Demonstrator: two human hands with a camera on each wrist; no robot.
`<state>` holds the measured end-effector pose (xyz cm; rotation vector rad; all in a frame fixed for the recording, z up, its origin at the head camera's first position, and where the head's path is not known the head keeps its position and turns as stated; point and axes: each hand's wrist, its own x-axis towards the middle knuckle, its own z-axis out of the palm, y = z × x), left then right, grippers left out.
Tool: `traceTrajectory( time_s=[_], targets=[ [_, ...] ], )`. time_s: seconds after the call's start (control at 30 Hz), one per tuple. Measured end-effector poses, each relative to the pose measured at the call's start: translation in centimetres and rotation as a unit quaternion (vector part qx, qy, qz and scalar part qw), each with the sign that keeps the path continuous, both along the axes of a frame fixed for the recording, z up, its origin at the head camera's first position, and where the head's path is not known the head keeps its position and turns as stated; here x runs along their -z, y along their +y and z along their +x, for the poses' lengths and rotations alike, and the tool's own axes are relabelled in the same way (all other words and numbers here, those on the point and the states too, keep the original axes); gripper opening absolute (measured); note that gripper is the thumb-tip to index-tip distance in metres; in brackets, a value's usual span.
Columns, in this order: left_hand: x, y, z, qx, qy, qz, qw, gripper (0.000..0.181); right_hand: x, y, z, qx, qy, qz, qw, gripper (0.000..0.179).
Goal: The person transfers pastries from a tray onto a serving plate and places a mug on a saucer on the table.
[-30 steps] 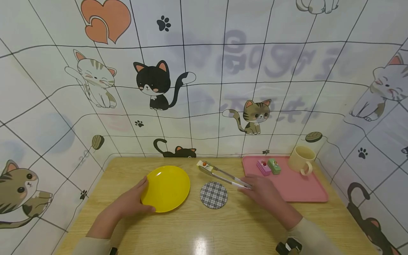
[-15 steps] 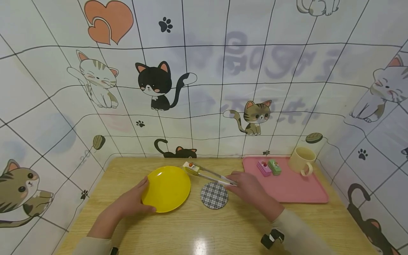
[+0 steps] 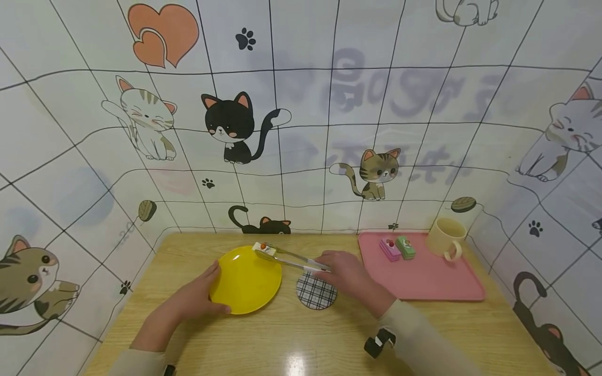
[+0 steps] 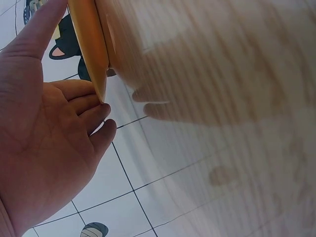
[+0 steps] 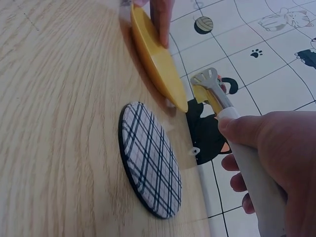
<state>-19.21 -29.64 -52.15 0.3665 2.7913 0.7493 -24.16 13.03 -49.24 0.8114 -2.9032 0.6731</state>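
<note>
A yellow plate stands on the table at centre left, seen edge-on in both wrist views. My left hand holds its left side, thumb near the front edge and fingers at the rim. With my right hand I grip a pair of tongs by the white handles. Between the metal tips is a small toy cake slice, white and yellow with an orange dot on top. It hangs over the plate's far right rim in the head view. In the right wrist view the tong head partly hides the slice.
A round checked coaster lies right of the plate, below my right hand. On the pink tray at the right are a pink toy cake, a green toy cake and a cream mug. A cat-print wall borders the table.
My right hand has moved left with the tongs, carrying the cake slice from right of the plate to over its far rim. The left hand and plate have stayed put.
</note>
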Motion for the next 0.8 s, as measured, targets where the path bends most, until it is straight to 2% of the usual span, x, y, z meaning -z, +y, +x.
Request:
traceTrajectory(
  time_s=[0.5, 0.8],
  targets=[
    [0.1, -0.1, 0.0, 0.000, 0.002, -0.003, 1.0000, 0.131, 0.2, -3.4, -1.5, -0.055, 0.010, 0.013, 0.9983, 0.035],
    [0.0, -0.1, 0.0, 0.000, -0.002, -0.004, 1.0000, 0.131, 0.7, -4.4, -2.2, -0.047, -0.005, 0.024, 0.9986, 0.034]
  ],
)
